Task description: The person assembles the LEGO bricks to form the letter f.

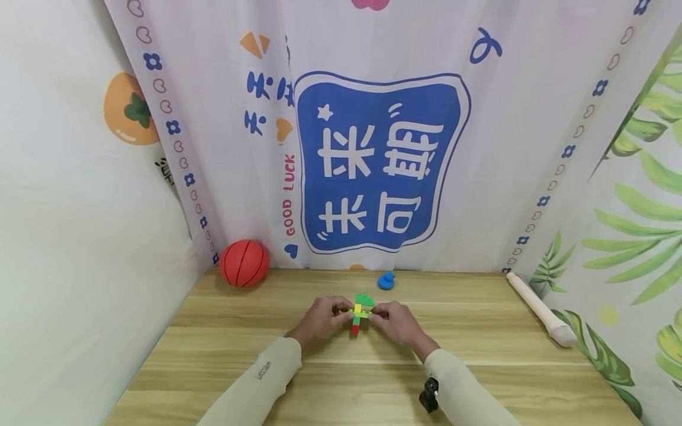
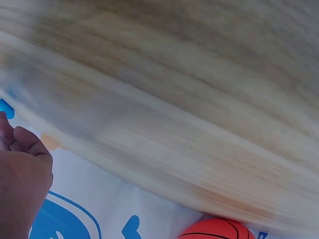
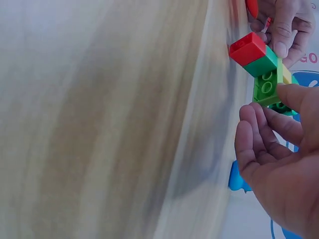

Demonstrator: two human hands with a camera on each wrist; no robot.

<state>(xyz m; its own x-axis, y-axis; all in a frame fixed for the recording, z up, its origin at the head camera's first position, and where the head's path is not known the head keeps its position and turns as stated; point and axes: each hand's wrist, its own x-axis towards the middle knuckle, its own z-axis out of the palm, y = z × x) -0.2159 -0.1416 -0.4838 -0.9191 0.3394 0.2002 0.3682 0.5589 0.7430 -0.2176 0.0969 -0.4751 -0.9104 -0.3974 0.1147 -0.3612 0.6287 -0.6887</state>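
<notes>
A small figure of toy building blocks (image 1: 357, 308) is held up between my two hands over the table. It has a red block (image 3: 247, 48) at the lower end, green ones beside it, a yellow block (image 1: 358, 307), and a rounded green block (image 1: 365, 300) on top. A light-green plate (image 3: 267, 88) crosses the middle, its hollow underside showing in the right wrist view. My left hand (image 1: 323, 317) pinches the left side of the figure. At the other side, the right hand (image 1: 396, 322) pinches the plate's end between thumb and fingers. The left wrist view shows only part of the left hand (image 2: 25, 174).
A red basketball (image 1: 244, 263) sits at the table's back left corner. Behind the hands is a blue toy duck (image 1: 386, 281). A pale stick with a rounded end (image 1: 540, 309) lies along the right edge. Printed curtains (image 1: 256, 195) stand behind the wooden table (image 1: 351, 384).
</notes>
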